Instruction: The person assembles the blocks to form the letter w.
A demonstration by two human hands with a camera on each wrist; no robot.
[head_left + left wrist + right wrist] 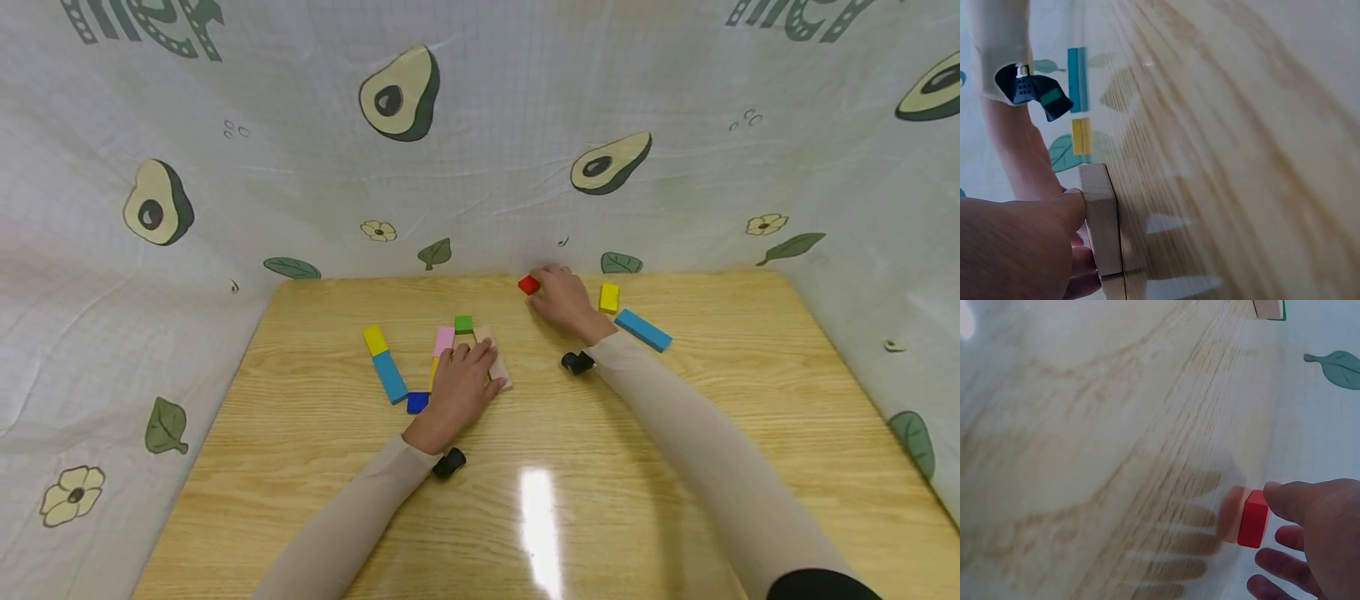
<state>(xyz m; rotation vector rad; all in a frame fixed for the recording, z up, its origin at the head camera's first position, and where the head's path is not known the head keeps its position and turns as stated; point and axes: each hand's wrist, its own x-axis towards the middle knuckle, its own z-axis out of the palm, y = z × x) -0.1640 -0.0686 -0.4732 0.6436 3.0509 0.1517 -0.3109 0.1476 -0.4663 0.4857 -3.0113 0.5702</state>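
My left hand lies over a plain wooden block, with its thumb touching the block in the left wrist view. Beside its fingers are a pink block and a partly covered orange-yellow block. A green block sits just beyond the fingertips, and a dark blue block is left of the hand. Near the table's back edge, my right hand holds a small red block at its fingertips. In the right wrist view the thumb touches the red block's upper corner.
To the left, a yellow block and a light blue block form a slanted line. Right of my right hand lie another yellow block and a long blue block. A printed cloth hangs behind the wooden table.
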